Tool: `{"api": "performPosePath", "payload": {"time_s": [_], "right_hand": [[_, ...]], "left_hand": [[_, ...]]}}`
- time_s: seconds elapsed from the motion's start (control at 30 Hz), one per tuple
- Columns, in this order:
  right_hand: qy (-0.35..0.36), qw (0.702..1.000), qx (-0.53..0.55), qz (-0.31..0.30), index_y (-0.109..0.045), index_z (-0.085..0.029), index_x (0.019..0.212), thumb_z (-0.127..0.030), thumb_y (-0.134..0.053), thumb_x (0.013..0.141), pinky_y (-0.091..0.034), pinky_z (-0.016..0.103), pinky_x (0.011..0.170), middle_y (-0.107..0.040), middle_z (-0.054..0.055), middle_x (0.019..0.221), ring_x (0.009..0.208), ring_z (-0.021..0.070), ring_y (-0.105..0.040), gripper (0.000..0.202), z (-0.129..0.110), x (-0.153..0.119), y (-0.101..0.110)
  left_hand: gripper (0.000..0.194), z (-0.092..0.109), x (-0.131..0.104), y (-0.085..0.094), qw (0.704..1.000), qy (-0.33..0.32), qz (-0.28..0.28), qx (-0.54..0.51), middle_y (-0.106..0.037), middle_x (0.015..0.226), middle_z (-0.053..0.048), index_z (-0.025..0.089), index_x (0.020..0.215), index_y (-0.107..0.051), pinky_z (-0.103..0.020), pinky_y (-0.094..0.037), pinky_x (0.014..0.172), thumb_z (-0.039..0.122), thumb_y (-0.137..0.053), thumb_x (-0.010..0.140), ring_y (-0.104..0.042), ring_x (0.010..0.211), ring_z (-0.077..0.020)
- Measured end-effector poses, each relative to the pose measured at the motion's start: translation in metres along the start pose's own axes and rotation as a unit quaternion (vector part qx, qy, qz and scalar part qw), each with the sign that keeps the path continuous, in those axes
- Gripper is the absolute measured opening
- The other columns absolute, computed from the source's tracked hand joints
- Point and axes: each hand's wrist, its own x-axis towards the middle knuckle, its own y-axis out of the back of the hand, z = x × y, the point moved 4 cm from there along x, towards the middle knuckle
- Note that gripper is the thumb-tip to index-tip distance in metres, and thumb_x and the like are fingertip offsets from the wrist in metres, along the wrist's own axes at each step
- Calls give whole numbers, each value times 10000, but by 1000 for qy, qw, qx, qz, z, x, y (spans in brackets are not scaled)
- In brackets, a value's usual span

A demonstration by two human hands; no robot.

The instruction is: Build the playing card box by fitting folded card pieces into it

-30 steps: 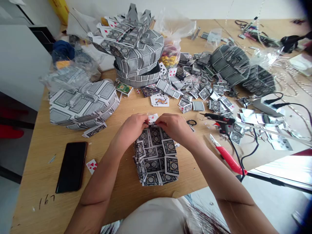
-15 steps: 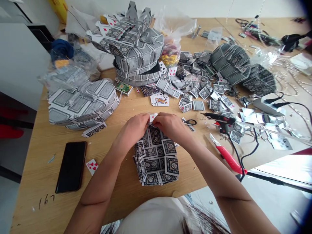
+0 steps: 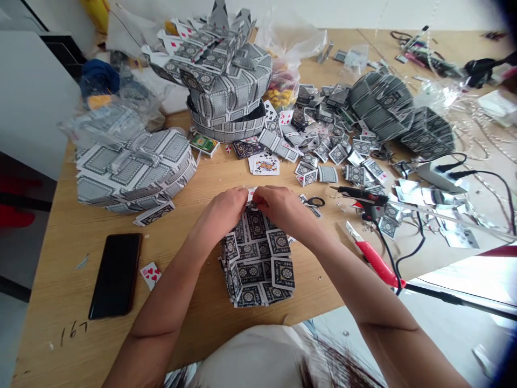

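Note:
A structure of dark patterned playing cards (image 3: 258, 261) lies on the table in front of me. At its far end, my left hand (image 3: 231, 207) and my right hand (image 3: 277, 207) meet with fingers bent inward. Between the fingertips shows a small white card piece (image 3: 251, 194) with a red mark. Both hands are closed on this piece, one from each side, where it meets the structure's far edge. The fingertips themselves are partly hidden behind the backs of the hands.
A phone (image 3: 116, 276) and a ten of hearts (image 3: 151, 275) lie left. Right are scissors (image 3: 316, 202), a glue gun (image 3: 361, 196) and a red cutter (image 3: 377, 262). Large card structures (image 3: 135, 167) and a loose card pile (image 3: 327, 124) stand farther back.
The hands have stayed at the structure's far end, and the white piece between them shows slightly less. The whole view has shifted a little.

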Motion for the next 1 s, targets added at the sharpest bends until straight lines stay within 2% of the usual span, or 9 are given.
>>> {"api": "performPosePath", "payload": {"time_s": [0.2,0.57,0.8,1.0], "right_hand": [[23,999,-35,-2,-611,-186,826,-98,-452,856,-264,271,604,-615,17,798,671,126,-501,184,3,-1,-4],[12,992,-125,17,-665,-175,868,-174,-492,906,-246,307,617,-617,56,822,710,165,-512,178,-1,-1,-5],[29,996,-83,3,-704,-178,831,-173,-450,929,-301,313,676,-642,70,825,768,187,-529,273,1,0,-3],[41,996,-80,6,-719,-174,854,-142,-432,924,-318,319,698,-656,76,851,784,190,-540,297,1,-2,-3]], "left_hand": [[92,-3,1,0,1000,12,-12,-25,-678,956,-59,170,915,-610,-317,-473,806,105,-575,860,-642,909,-221],[134,-3,-1,3,999,17,-10,36,-681,871,-64,160,822,-634,-311,-480,730,112,-520,872,-644,829,-219],[88,-6,-1,3,1000,15,-14,16,-690,908,-66,164,846,-645,-303,-484,753,117,-571,854,-648,851,-213],[118,-7,-2,2,999,35,-20,8,-694,881,-68,163,828,-644,-308,-479,750,134,-541,876,-651,846,-219]]}}
